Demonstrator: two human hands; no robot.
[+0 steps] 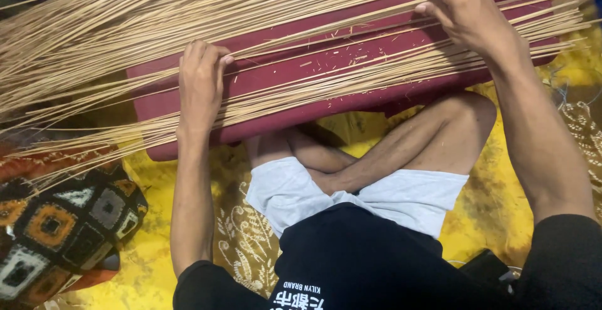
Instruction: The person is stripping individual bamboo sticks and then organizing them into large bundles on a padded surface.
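Many thin pale bamboo sticks [113,28] lie spread in a long fan across a dark red cushion [301,75]. My left hand [199,84] rests on the sticks over the cushion's left part, fingers curled around a few of them. Farther right, my right hand [464,9] grips a bundle of sticks near the cushion's far edge. The sticks run from the upper right down to the left, past the cushion's end. Small wood chips dot the cushion between my hands.
I sit cross-legged on a yellow patterned cloth [495,203], knees under the cushion's near edge. A crocheted cushion [63,222] of coloured squares lies at the lower left. A dark object [486,266] sits by my right hip.
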